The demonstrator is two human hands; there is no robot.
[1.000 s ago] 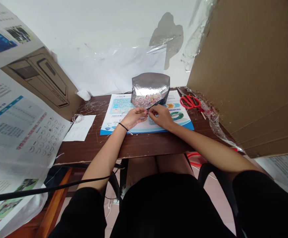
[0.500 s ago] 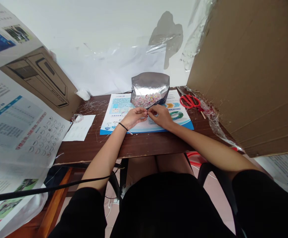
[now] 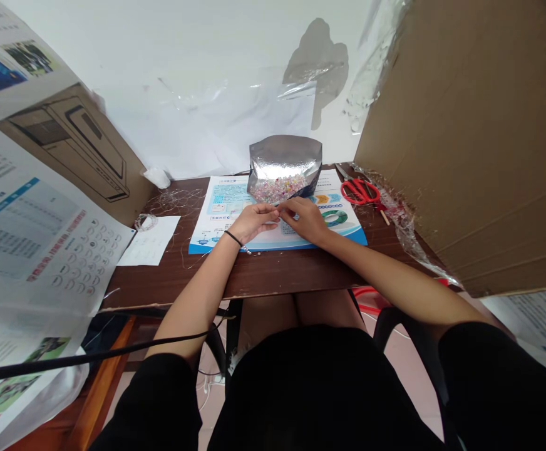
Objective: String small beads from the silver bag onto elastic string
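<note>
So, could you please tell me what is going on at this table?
A person sits at a table, left hand and right hand brought together at the fingertips over a printed sheet. Anything in their grip is too small to make out. Just beyond the hands, a silver pouch shows many small beads. Red-handled scissors lie to the right, and a white paper lies to the left.

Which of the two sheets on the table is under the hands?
The blue-edged printed sheet: the left hand and right hand are above it and the silver bag stands on it. The smaller white sheet lies farther left.
</note>
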